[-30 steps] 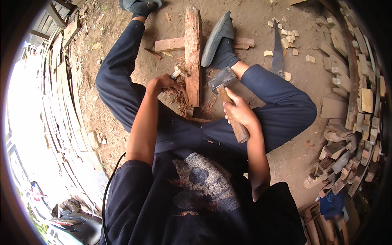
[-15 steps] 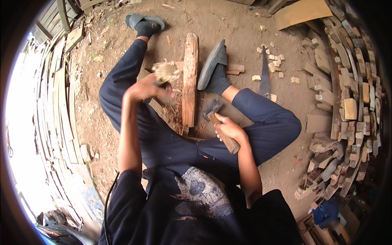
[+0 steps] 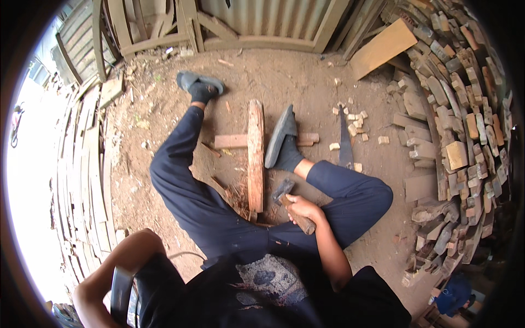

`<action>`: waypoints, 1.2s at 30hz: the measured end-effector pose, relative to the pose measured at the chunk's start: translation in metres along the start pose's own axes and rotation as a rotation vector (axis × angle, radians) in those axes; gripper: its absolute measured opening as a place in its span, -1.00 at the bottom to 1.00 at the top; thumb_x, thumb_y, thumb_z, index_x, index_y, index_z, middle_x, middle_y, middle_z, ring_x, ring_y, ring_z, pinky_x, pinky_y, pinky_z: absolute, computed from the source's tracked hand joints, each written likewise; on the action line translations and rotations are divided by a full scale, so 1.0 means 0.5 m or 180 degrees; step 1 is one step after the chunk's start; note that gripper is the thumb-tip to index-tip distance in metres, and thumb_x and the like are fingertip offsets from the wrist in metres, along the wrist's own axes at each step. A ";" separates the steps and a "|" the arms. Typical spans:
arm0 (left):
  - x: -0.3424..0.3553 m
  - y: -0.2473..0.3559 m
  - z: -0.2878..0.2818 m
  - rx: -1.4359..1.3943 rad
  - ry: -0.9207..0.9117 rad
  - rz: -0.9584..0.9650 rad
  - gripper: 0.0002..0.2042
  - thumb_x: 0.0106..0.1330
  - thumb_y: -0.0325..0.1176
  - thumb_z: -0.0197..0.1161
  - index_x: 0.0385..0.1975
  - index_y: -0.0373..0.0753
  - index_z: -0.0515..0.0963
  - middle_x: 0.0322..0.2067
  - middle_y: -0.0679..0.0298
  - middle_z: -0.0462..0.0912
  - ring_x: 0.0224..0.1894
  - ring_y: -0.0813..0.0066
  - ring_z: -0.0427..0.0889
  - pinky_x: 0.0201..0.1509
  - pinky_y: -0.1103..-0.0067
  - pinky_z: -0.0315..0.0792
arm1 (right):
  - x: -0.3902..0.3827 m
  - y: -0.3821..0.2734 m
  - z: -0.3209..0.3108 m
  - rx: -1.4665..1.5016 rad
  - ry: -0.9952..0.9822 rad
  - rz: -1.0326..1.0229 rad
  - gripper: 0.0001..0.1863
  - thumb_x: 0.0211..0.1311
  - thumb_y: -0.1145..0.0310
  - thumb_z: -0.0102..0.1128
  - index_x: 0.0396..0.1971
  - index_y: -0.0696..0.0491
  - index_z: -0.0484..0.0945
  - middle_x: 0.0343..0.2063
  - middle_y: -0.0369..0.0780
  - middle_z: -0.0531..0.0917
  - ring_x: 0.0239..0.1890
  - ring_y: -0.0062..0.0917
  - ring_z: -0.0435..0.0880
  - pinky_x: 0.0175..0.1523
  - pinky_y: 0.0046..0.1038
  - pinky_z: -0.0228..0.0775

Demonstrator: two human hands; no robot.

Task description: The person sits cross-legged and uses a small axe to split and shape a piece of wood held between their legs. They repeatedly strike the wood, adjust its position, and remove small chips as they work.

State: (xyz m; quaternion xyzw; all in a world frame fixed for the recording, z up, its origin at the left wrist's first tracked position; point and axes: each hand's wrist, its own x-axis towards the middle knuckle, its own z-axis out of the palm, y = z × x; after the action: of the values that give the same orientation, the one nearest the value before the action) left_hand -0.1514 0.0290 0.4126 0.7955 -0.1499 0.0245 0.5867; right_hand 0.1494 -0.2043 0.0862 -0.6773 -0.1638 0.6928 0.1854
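Note:
My right hand [image 3: 304, 209] is closed round the wooden handle of a hammer [image 3: 283, 189]. Its dark metal head points up and left, above my right thigh. Between my legs a long, rough reddish wooden beam [image 3: 255, 158] lies lengthwise across a shorter flat plank [image 3: 230, 141]. Wood splinters [image 3: 236, 198] are scattered beside the beam's near end. My left arm [image 3: 117, 262] is bent back at the lower left, and its hand is out of the picture. A dark, shiny, curved piece [image 3: 121, 292] shows beside that forearm; I cannot make out what it is.
A saw blade [image 3: 345, 139] lies on the dirt right of my right foot, among several small wood blocks [image 3: 359, 121]. Stacked wood offcuts [image 3: 456, 156] line the right side. Long boards [image 3: 90, 180] run along the left. A corrugated panel [image 3: 268, 22] stands at the far side.
My left hand, which held a rough yellowish chunk over my left leg, has swung back toward me and out of view; the chunk no longer shows. The view has tilted up. The hammer stays in my right hand.

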 end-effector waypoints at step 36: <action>-0.293 -0.359 0.366 -0.1718 0.2918 -0.4117 -0.68 0.24 -0.01 0.20 -0.48 -0.16 0.43 -0.64 0.51 0.25 -0.65 0.68 0.18 -0.55 0.65 0.09 | 0.006 -0.014 0.013 -0.0317 0.0250 0.0065 -0.30 0.21 0.51 -0.14 0.40 0.03 0.02 -0.52 -0.06 0.59 -0.60 -0.37 0.61 -0.54 -0.33 0.48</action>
State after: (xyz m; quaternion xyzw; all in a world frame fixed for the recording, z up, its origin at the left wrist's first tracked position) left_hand -0.2682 -0.0643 0.1581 0.4681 0.5888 -0.0326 0.6582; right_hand 0.1430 -0.1965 0.0874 -0.7140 -0.1839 0.6586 0.1507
